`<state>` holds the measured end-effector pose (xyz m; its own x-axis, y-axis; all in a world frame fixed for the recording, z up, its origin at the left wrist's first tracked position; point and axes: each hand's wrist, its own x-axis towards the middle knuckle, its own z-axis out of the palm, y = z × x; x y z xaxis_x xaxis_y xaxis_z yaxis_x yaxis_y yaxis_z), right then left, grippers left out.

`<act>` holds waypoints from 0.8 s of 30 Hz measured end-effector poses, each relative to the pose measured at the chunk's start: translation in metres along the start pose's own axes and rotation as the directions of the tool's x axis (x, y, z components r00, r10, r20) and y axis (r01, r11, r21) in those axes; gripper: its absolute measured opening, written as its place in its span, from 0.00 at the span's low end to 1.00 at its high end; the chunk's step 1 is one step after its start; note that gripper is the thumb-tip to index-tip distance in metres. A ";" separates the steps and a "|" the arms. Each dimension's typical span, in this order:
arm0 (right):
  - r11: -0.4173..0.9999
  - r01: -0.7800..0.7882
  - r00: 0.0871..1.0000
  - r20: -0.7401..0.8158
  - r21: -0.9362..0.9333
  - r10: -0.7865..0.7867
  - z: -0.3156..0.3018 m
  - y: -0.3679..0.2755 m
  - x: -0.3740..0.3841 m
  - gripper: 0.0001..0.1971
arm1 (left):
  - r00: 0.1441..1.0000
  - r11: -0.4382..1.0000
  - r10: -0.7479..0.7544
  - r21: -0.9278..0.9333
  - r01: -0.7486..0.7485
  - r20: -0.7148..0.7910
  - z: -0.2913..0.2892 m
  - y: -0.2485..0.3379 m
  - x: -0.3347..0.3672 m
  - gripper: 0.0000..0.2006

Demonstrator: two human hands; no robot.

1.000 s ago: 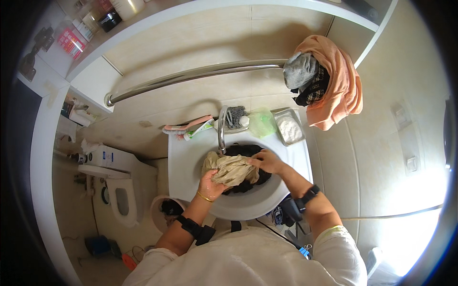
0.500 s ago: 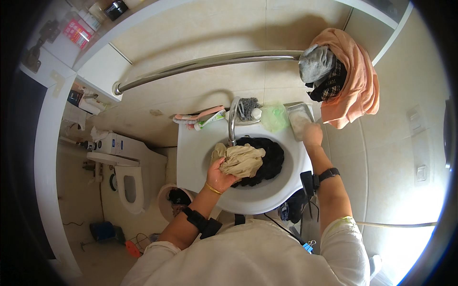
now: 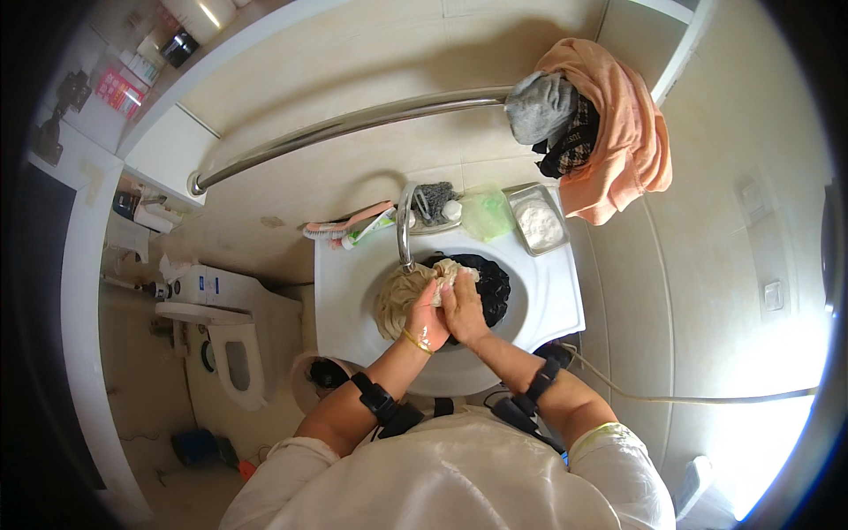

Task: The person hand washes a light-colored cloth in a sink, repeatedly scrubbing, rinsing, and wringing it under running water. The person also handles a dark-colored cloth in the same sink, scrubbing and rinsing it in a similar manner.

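Observation:
A wrinkled beige cloth (image 3: 402,296) hangs over the white sink basin (image 3: 521,322), just under the curved faucet (image 3: 407,225). Holding it from below and the left is my left hand (image 3: 427,320), with white residue near the wrist. From the other side, my right hand (image 3: 465,307) presses a bunched part of the cloth against the left one. Both hands are closed about it, and the fingertips are partly hidden in its folds. Black wet-looking fabric (image 3: 492,287) lies in the basin behind them. A metal tray (image 3: 519,208) of white powder (image 3: 539,223) stands at the counter's back right.
Along the back counter are a pink brush (image 3: 349,223), a toothpaste-like tube (image 3: 369,230), a grey scrubber (image 3: 435,201) and a pale green bag (image 3: 488,214). A peach towel (image 3: 623,132) hangs from the metal rail (image 3: 353,124). At left are a toilet (image 3: 234,353) and a bin (image 3: 305,380).
My right hand has left the powder tray and come to the beige cloth, pressing on it. The cloth, in my left hand, is now more bunched. The view has shifted slightly.

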<state>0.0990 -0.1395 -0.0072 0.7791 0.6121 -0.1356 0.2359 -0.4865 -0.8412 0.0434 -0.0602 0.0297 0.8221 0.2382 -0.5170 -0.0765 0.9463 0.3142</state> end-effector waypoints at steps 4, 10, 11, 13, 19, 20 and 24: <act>0.905 -0.188 0.971 -0.069 0.381 0.231 -0.019 0.019 0.014 0.33 | 0.997 0.998 -0.050 -0.041 0.052 0.052 0.010 0.010 -0.014 0.21; -0.199 -0.779 0.608 0.794 0.595 -0.005 -0.057 0.041 0.026 0.33 | 0.953 0.971 -0.228 -0.024 0.237 0.200 0.006 0.028 -0.027 0.24; -0.131 -0.724 0.682 0.731 0.677 0.008 -0.060 0.037 0.027 0.30 | 0.963 0.970 -0.244 0.024 0.243 0.115 0.001 0.028 -0.026 0.25; -0.047 -0.633 0.774 0.633 0.773 -0.004 -0.058 0.021 0.022 0.25 | 0.972 0.964 -0.231 0.126 0.233 -0.037 -0.011 0.025 -0.019 0.25; 0.946 0.281 0.959 -0.072 0.161 -0.272 -0.034 -0.026 -0.009 0.09 | 0.989 0.989 -0.108 -0.090 0.117 0.106 -0.038 0.014 0.014 0.18; 0.928 0.371 0.925 -0.076 -0.036 -0.372 -0.029 -0.033 -0.013 0.09 | 0.927 0.980 -0.097 -0.129 0.153 0.362 -0.037 0.010 0.019 0.18; 0.965 0.000 0.997 -0.078 -0.262 -0.021 -0.029 -0.019 0.021 0.12 | 0.991 0.992 -0.083 0.082 0.092 -0.108 -0.028 -0.010 0.010 0.17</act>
<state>0.1275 -0.1354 0.0211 0.8167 0.5718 -0.0773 0.3793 -0.6330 -0.6749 0.0362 -0.0610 -0.0008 0.7602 0.1814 -0.6239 0.0456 0.9430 0.3297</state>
